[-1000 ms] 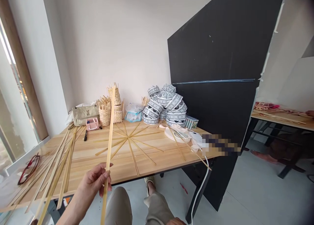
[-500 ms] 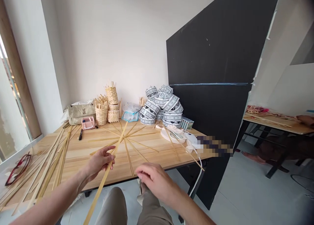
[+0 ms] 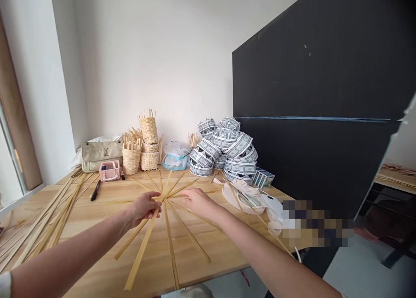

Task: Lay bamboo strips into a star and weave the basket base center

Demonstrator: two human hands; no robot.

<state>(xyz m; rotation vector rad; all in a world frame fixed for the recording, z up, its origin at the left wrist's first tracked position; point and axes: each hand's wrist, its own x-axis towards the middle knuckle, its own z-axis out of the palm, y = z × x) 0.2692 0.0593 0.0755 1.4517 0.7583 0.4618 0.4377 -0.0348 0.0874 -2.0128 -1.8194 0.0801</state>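
Note:
Flat bamboo strips (image 3: pixel 169 237) cross in a star pattern on the wooden table (image 3: pixel 214 250). My left hand (image 3: pixel 147 205) is closed around a wider bamboo strip (image 3: pixel 140 257), just left of the crossing point. That strip runs from the star's centre toward the table's front edge. Over the right side of the star lies my right hand (image 3: pixel 198 201), its fingers low near the centre and pointing left. Whether those fingertips grip a strip is hard to make out.
Loose strips (image 3: pixel 53 215) and a black pen (image 3: pixel 95 190) lie left. Behind stand a handbag (image 3: pixel 101 155), pink box (image 3: pixel 109 171), woven baskets (image 3: pixel 131 157), a plastic bag (image 3: pixel 175 155) and patterned rolls (image 3: pixel 224 148). White tape (image 3: pixel 232 196) lies right, before a black panel (image 3: pixel 312 81).
My left hand has brought the wide strip forward and down onto the star. My right hand has moved from the table's front edge to beside the centre. The view has come closer to the table.

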